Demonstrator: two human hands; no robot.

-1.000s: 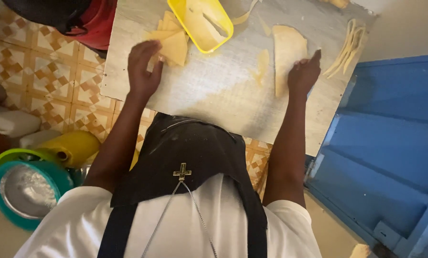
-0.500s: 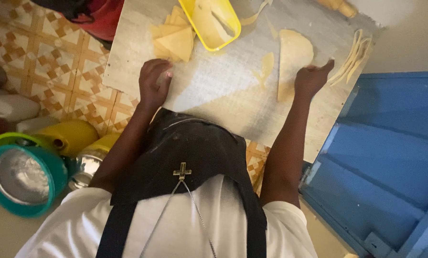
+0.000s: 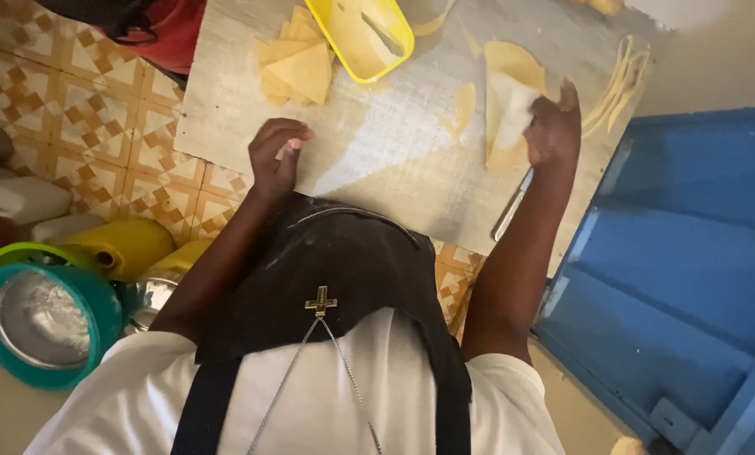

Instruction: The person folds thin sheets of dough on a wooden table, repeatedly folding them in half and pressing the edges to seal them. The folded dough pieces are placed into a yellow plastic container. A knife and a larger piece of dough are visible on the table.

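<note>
1. The right hand (image 3: 553, 128) lies on a pale dough sheet (image 3: 506, 97) at the far right of the board (image 3: 386, 177); its fingers press the sheet, which looks part folded over. Whether they pinch it I cannot tell.
2. The left hand (image 3: 275, 156) rests at the board's near edge, fingers curled loosely together, holding nothing that I can see.
3. A knife (image 3: 511, 206) lies on the board under the right wrist, its blade pointing toward the person.
4. A small dough scrap (image 3: 463, 105) sits just left of the sheet, apart from it.
5. A stack of folded triangles (image 3: 297, 67) sits at the far left of the board, touching a yellow tub (image 3: 369, 34) beside it.
6. Thin dough strips (image 3: 618, 76) lie at the board's far right edge, beyond the right hand.
7. On the tiled floor (image 3: 66, 101) to the left stand a teal-rimmed bowl (image 3: 45, 316), a yellow jug (image 3: 125, 244) and a white container (image 3: 19, 198).
8. A blue door (image 3: 689, 270) stands close on the right.
9. The person's dark apron (image 3: 344, 270) hides the board's near middle edge.
</note>
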